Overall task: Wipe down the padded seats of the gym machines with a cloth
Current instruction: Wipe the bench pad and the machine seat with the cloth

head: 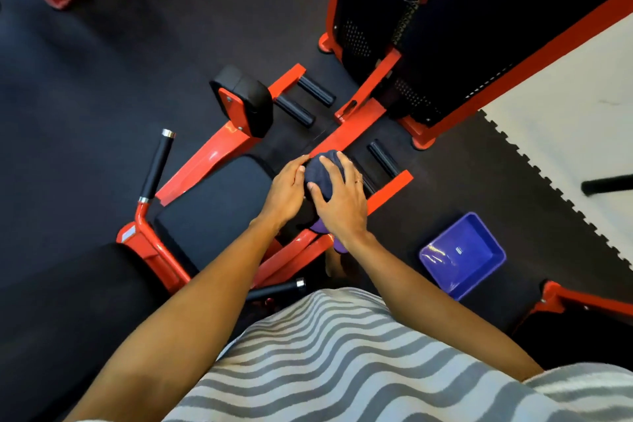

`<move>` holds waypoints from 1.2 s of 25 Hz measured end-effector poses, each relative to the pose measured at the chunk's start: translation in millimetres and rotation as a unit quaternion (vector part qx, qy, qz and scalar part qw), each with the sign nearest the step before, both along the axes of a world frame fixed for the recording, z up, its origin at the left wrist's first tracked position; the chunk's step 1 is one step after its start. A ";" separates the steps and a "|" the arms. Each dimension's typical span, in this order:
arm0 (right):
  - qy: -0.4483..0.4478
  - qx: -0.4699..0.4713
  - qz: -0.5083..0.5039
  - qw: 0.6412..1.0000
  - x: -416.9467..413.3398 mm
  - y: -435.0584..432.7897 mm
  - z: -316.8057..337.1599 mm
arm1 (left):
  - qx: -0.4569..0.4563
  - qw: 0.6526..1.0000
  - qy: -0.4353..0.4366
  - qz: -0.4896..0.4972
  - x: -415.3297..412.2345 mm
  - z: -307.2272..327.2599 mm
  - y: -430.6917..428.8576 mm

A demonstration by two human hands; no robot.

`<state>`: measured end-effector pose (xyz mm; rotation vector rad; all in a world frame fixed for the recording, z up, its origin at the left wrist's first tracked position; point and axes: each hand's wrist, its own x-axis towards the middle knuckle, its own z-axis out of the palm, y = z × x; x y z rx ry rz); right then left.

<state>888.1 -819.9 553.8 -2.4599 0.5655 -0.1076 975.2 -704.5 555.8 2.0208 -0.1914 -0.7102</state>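
Note:
A dark blue cloth (pixel 320 175) lies bunched over a black pad at the right end of the red machine. My right hand (pixel 339 199) presses on the cloth with its fingers spread over it. My left hand (pixel 286 192) rests against the cloth's left side, fingers fairly straight, at the front edge of the black padded seat (pixel 215 202). A second black pad (pixel 245 99) stands upright on the left arm of the red frame. Something purple (pixel 339 245) shows under my right wrist, mostly hidden.
A purple plastic tub (pixel 462 253) sits on the dark rubber floor to the right. Black handles (pixel 156 164) and foam rollers (pixel 315 91) stick out of the red frame. A weight stack tower (pixel 428 27) stands behind. Other red machines are at the far left and lower right.

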 end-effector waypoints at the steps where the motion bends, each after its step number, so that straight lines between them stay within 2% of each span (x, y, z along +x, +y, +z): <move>1: 0.001 0.013 0.000 1.000 14.8 -7.6 -0.3 | -0.003 1.000 0.001 0.031 0.2 0.6 -6.1; 3: 0.033 0.051 -0.003 0.998 53.0 -26.9 0.1 | 0.007 0.998 0.000 0.068 1.2 1.7 -17.0; 6: 0.130 0.133 -0.006 0.983 94.7 -49.0 2.0 | 0.013 0.995 0.015 0.100 -6.1 4.6 -24.8; 7: 0.130 0.146 -0.001 0.981 97.3 -50.8 1.1 | 0.009 0.994 0.019 0.111 -10.8 3.9 -26.4; 12: -0.017 0.088 0.067 0.994 26.0 -43.4 -6.0 | 0.008 0.984 0.041 0.174 -27.0 -6.5 -33.3; 16: -0.003 0.079 0.154 0.985 -31.4 -45.8 -16.0 | 0.005 0.980 0.052 0.190 -31.0 -6.9 -35.6; 19: -0.004 0.089 0.223 0.971 -23.4 -53.4 -2.8 | -0.021 0.977 0.052 0.206 -32.4 -7.5 -36.4; 21: 0.001 0.108 0.227 0.968 -1.3 -57.8 8.3 | -0.035 0.973 0.056 0.222 -34.0 -7.3 -36.4; 25: -0.043 0.195 0.160 0.967 29.7 -81.4 10.9 | -0.022 0.972 0.049 0.228 -35.4 -4.7 -37.7; 27: -0.034 0.164 0.198 0.966 18.8 -85.8 2.3 | -0.023 0.972 0.052 0.229 -36.4 -5.5 -36.8; 30: 0.011 0.017 0.244 0.970 -4.6 -65.8 -15.9 | -0.040 0.969 0.066 0.233 -39.0 -5.1 -34.9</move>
